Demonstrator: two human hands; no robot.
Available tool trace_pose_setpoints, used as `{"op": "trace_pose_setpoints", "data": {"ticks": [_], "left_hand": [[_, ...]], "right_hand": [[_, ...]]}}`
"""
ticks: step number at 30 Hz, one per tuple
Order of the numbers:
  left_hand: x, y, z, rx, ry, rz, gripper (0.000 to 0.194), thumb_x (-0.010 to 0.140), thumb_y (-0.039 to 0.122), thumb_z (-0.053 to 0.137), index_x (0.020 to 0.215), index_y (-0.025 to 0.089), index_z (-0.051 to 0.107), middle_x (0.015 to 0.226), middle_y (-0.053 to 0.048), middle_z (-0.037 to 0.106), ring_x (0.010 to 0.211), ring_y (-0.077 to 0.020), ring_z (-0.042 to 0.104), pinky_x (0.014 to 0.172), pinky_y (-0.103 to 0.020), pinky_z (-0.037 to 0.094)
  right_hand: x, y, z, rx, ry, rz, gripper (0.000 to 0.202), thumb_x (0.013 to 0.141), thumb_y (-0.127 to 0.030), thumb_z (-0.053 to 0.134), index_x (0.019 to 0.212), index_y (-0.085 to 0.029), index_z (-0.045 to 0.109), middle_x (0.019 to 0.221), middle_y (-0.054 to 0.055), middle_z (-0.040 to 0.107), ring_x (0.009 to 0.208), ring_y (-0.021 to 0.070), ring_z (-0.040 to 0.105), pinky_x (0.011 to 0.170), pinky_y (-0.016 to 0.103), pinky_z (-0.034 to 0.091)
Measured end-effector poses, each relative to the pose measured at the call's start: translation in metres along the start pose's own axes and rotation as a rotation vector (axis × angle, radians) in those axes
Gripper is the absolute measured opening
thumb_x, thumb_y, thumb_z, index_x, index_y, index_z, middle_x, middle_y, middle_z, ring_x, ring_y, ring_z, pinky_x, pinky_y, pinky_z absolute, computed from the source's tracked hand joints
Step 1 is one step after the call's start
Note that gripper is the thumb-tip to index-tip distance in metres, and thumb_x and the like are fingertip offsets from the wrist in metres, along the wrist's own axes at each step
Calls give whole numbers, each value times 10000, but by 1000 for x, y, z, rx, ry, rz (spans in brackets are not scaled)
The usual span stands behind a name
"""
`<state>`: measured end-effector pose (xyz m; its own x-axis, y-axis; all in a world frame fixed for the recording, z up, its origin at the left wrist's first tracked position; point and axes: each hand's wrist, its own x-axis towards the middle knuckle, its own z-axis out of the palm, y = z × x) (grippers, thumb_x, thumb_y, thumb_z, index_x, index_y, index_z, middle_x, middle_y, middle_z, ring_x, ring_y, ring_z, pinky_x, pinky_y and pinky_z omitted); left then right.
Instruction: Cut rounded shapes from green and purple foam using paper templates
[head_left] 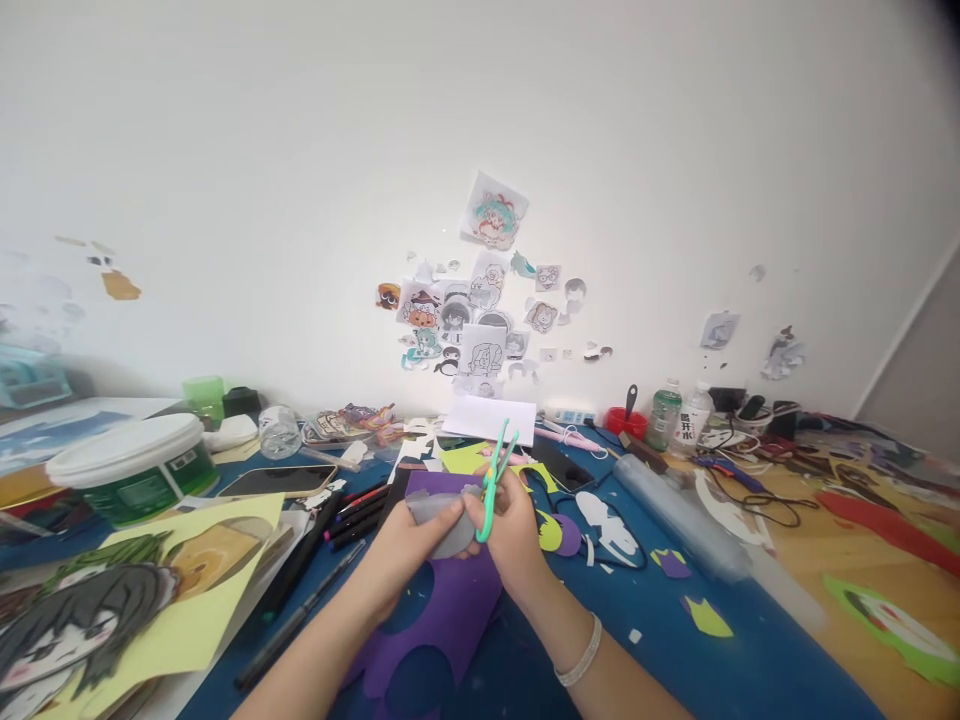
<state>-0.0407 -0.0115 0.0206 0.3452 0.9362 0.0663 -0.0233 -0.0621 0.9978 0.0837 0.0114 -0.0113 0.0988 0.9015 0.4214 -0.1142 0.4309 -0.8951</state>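
My left hand (424, 530) is closed on a grey paper piece (452, 535) with a rounded lower edge, pinched under the thumb. Close beside it, my right hand (517, 520) is closed with green-handled scissors (491, 490) in it. The scissors' tips point up and away from me, off the paper. My right thumb and fingertips also touch the right edge of the grey piece. Beneath both hands lies a purple sheet (469, 610) with round openings cut in it. Some fingers are hidden behind the grey piece.
Several markers (364, 515) lie left of my hands, near a phone (281, 481) and a white-lidded tub (135, 465). White, purple and yellow-green scraps (705, 617) are scattered at right, beside a clear plastic roll (682, 515). Bottles (691, 418) stand by the wall.
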Motion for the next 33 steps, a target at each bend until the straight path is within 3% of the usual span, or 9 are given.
{"op": "trace_pose_setpoints", "data": {"ticks": [5,10,12,16,24,33], "left_hand": [[1,0,-5,65,106,65,329,720,462,561,685,137,600,519,-27,623,516,-162,565,548,-268,448],[-3,11,-9,82,265,96,288,706,411,584,592,147,568,433,14,538,438,-127,491,481,-239,399],[-5,16,-9,124,309,98,291,692,394,597,540,153,537,405,30,494,411,-110,450,449,-227,368],[-7,20,-6,199,382,67,277,648,383,628,519,168,510,385,48,469,378,-100,418,420,-228,357],[-3,3,1,150,474,90,260,650,384,632,565,175,502,402,51,480,372,-99,433,384,-214,360],[-4,5,-2,145,457,97,255,641,369,635,553,162,515,427,44,523,351,-85,431,366,-196,356]], "right_hand": [[3,-4,-11,-56,-132,-3,344,605,-295,687,869,-189,493,675,-26,480,588,115,464,563,235,397],[-2,-12,-21,-178,-480,74,266,647,-300,667,845,-161,558,677,-8,526,630,130,494,625,258,404],[-6,-14,-21,-217,-559,52,271,645,-289,674,859,-153,579,690,-5,532,642,130,486,645,262,402],[-10,-16,-15,-195,-575,26,320,645,-336,679,884,-146,582,670,-9,525,630,130,476,665,272,409],[-14,-13,-9,-82,-527,-26,380,699,-493,599,846,-146,548,728,37,570,691,166,535,663,281,427],[-13,-10,-12,-105,-510,-36,386,675,-485,627,823,-138,550,634,-8,476,580,112,431,554,232,364]]}}
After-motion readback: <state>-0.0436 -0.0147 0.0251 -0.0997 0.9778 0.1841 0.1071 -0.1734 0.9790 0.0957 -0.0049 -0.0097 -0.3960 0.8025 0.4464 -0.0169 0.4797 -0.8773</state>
